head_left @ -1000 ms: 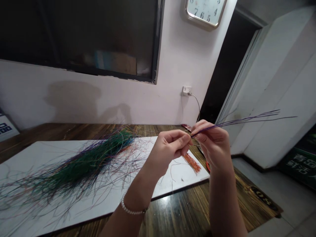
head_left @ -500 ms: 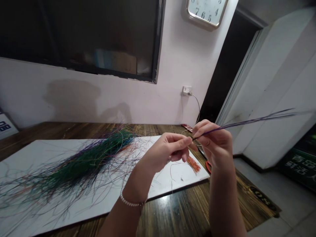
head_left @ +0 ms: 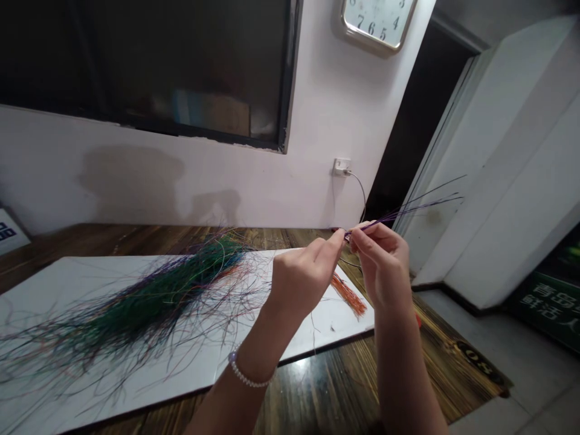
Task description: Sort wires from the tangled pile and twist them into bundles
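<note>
A thin bundle of purple strands [head_left: 399, 212] runs between my two hands, its loose ends fanning up to the right. My left hand [head_left: 312, 266], with a beaded bracelet on the wrist, pinches the bundle at its near end. Close beside it, my right hand [head_left: 383, 251] is closed on the same strands with thumb and fingertips. Below and behind the hands lies an orange bundle of strands [head_left: 348, 295] on a white board [head_left: 299, 341]. A large heap of green, purple and blue strands [head_left: 167, 290] spreads over the board to the left.
The board rests on a dark wooden table [head_left: 326, 386] against a pale wall. A wall socket [head_left: 342, 167] with a plugged-in cable is behind my hands. Something red [head_left: 417, 320] shows beside my right forearm. A clock [head_left: 378, 24] hangs above.
My left hand has turned over, knuckles now up, and both hands have shifted slightly left and closer together. The purple strands stick out less far right and their ends spread more.
</note>
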Demonstrator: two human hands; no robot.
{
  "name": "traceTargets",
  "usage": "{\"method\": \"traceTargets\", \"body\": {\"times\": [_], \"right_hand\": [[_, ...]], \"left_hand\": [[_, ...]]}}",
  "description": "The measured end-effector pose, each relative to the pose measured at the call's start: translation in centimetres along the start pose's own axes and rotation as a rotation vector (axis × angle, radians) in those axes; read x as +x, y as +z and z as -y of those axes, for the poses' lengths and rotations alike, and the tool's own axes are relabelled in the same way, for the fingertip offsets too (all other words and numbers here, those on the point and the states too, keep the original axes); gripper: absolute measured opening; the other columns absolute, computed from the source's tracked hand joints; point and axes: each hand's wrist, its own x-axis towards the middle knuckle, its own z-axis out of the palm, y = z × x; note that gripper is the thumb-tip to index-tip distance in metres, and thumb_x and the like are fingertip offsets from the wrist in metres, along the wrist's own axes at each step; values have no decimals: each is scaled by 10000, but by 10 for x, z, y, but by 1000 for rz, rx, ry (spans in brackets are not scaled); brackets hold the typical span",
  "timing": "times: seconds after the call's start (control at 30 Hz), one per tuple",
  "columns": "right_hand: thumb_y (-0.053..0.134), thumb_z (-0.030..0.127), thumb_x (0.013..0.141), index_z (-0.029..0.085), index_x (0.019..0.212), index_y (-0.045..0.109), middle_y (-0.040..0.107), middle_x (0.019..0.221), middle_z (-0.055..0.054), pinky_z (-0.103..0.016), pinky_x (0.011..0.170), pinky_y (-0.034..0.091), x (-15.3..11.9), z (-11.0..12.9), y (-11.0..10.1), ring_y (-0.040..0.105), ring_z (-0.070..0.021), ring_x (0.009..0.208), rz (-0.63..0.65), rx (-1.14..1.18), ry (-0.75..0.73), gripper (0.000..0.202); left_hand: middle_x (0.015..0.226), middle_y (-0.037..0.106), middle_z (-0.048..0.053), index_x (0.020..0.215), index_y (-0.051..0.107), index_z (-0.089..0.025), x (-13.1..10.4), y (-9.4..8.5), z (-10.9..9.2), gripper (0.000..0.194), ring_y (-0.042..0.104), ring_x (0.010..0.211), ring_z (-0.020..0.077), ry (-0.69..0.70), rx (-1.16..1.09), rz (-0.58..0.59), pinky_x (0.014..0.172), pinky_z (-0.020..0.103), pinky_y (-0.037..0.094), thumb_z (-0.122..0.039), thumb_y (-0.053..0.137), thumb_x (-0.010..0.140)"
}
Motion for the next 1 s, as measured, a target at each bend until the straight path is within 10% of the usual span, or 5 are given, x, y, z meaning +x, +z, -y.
{"method": "traceTargets", "body": {"times": [0.53, 1.0], "right_hand": [[680, 116, 738, 217, 806, 714, 660, 814, -27, -303, 671, 532, -6, 20, -8, 624, -168, 780, 147, -103, -204, 126], [683, 52, 730, 238, 765, 702, 671, 709, 0, -302, 620, 534, -6, 26, -12, 629, -166, 714, 158, -189, -320, 191]], "left_hand": [[617, 677, -9, 857, 676, -162, 9, -14, -6, 113, 590, 491, 72, -258, -501, 48, 504, 177, 474, -177, 564, 856], [785, 719, 16, 855, 665, -158, 10, -14, -2, 120, 656, 666, 90, -177, -551, 104, 608, 170, 505, -104, 559, 836]]}}
